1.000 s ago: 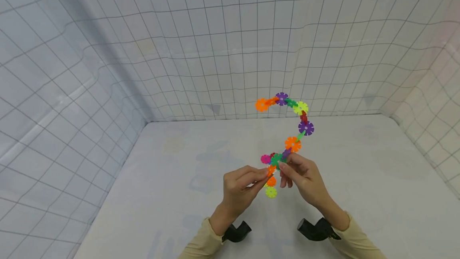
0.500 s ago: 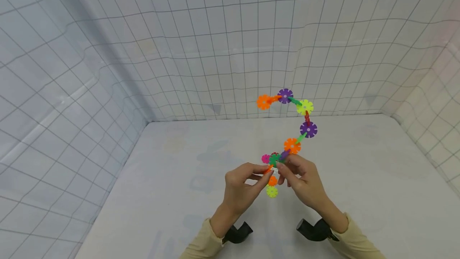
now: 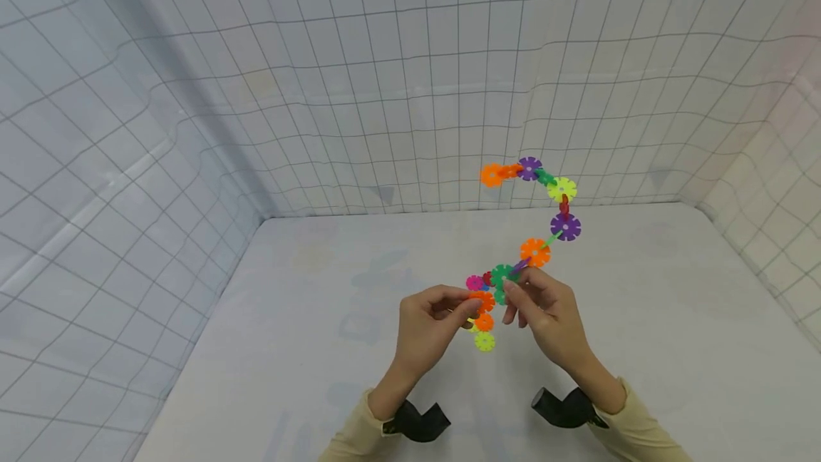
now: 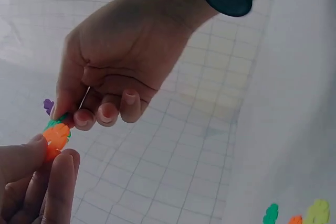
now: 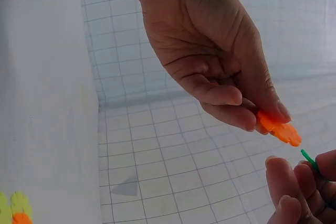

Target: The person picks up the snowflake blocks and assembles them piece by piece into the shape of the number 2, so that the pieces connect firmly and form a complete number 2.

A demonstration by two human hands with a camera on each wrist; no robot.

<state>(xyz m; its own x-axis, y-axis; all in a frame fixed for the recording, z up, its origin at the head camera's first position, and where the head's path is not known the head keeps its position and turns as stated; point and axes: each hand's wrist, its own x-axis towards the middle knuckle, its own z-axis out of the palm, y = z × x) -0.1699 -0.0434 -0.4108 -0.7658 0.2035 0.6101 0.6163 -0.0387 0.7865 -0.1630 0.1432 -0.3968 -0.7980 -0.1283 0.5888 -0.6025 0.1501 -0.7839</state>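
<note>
My left hand (image 3: 428, 330) pinches an orange slotted snowflake disc (image 3: 485, 301) between thumb and fingers. Just to its right, my right hand (image 3: 554, 316) pinches the lower end of a linked chain at a green snowflake disc (image 3: 503, 276). From there the chain curves up and over to the left through purple, orange, yellow and red discs, finishing at an orange end disc (image 3: 492, 175). In the right wrist view a small gap separates the left hand's orange disc (image 5: 283, 131) from a green disc (image 5: 308, 159) edge-on in the right fingers.
Below and behind the hands, several loose discs lie on the white table (image 3: 308, 348), among them a pink disc (image 3: 474, 282), an orange disc (image 3: 484, 322) and a yellow disc (image 3: 484, 341). White gridded sheeting (image 3: 398, 91) encloses the table's back and sides.
My right hand has shifted slightly right and up, carrying the chain with it. The orange disc in my left hand has turned its flat face more toward the head view.
</note>
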